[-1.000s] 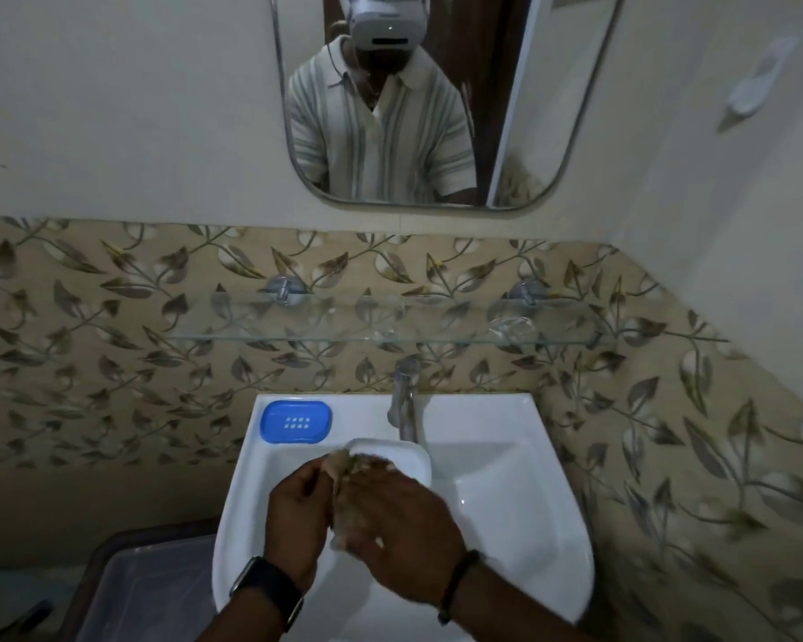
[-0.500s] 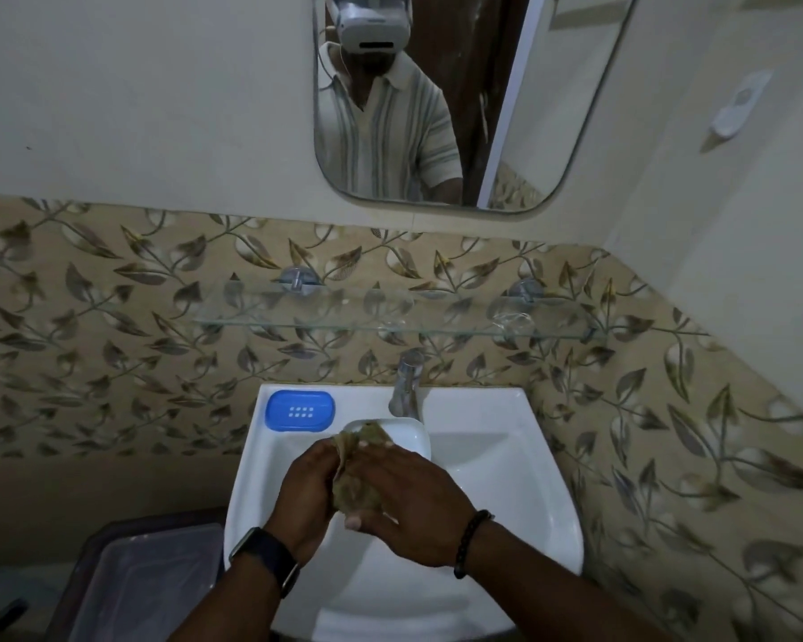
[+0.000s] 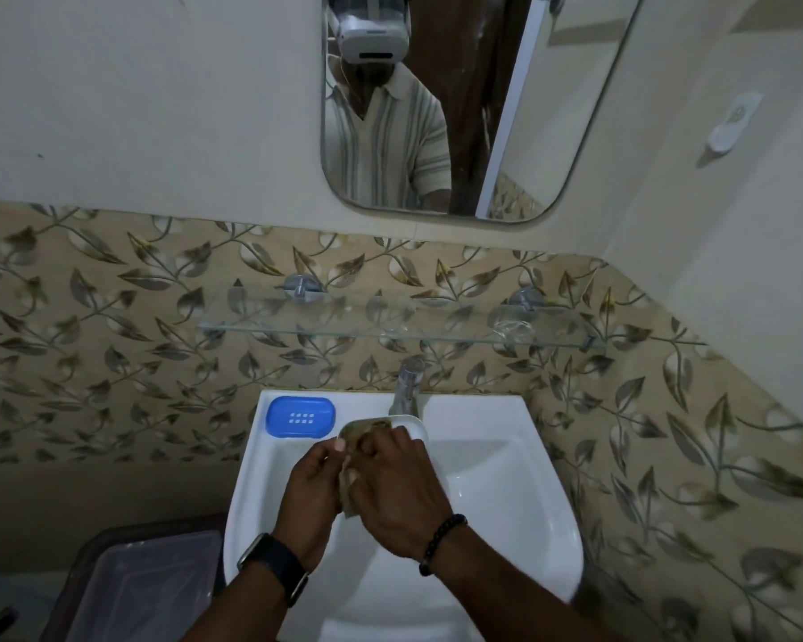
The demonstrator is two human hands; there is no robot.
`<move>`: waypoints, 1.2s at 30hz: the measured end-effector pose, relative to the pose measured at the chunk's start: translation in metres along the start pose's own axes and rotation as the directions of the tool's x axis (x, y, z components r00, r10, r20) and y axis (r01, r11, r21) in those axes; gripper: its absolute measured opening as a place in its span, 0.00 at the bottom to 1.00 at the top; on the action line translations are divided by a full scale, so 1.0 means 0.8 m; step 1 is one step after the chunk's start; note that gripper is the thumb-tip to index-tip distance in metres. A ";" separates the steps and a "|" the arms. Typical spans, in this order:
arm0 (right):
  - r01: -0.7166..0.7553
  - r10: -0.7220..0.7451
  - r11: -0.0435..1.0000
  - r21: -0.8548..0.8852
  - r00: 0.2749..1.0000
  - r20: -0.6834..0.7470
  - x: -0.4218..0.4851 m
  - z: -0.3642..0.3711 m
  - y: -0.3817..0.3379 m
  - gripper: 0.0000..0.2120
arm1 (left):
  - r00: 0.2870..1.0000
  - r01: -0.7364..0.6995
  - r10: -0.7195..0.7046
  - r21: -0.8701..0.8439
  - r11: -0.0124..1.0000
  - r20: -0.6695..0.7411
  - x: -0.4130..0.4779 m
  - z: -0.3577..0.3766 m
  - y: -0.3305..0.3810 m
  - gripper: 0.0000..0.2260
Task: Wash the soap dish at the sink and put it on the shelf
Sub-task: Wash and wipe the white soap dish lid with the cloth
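Over the white sink (image 3: 506, 479) I hold a white soap dish (image 3: 413, 426), mostly hidden behind my hands. My left hand (image 3: 309, 495) grips its left side. My right hand (image 3: 397, 493) presses a brownish scrub pad (image 3: 362, 430) into the dish. The blue perforated insert (image 3: 300, 418) of the dish lies on the sink's back left corner. A chrome tap (image 3: 408, 384) stands just behind the dish; I see no water running. The glass shelf (image 3: 390, 322) is fixed to the tiled wall above the tap.
A mirror (image 3: 474, 104) hangs above the shelf. A small clear object (image 3: 513, 330) sits on the shelf's right end. A dark bin with a clear tub (image 3: 144, 590) stands on the floor left of the sink. A white wall hook (image 3: 726, 129) is on the right wall.
The view has drifted left, so sink and mirror sit further right. My hands keep rubbing the pad over the dish, and more of the dish's rim shows by the tap.
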State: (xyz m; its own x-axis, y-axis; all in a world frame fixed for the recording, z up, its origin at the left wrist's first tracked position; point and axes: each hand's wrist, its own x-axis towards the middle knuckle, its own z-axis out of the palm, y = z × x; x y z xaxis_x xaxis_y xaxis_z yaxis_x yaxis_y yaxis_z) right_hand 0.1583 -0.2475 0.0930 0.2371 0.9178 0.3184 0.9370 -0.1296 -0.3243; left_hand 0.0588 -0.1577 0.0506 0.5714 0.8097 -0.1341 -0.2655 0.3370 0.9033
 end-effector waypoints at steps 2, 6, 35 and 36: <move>0.101 -0.102 0.995 0.017 0.990 0.097 0.001 -0.005 -0.003 0.16 | 1.000 0.013 -0.013 -0.044 0.999 0.000 0.001 -0.005 0.005 0.13; 0.257 -0.230 0.943 -0.212 0.963 0.143 0.004 -0.024 0.024 0.15 | 1.000 -0.007 0.006 0.050 0.999 0.029 0.000 -0.009 0.009 0.14; 0.042 -0.035 0.872 -0.488 0.999 0.024 0.007 -0.066 0.041 0.15 | 0.996 -0.087 0.088 0.102 0.991 -0.013 -0.007 0.045 0.012 0.12; 0.009 -0.010 0.861 -0.508 1.000 0.000 0.010 -0.070 0.045 0.13 | 0.995 -0.094 0.097 0.092 0.991 -0.028 -0.006 0.045 0.013 0.12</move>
State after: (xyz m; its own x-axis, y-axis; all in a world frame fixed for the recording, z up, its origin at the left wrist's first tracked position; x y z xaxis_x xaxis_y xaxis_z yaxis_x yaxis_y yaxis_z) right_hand 0.2082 -0.2659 0.1336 0.2273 0.9192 0.3215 0.9394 -0.2940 0.1765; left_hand 0.0810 -0.1755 0.0752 0.5212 0.8515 -0.0574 -0.2454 0.2140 0.9455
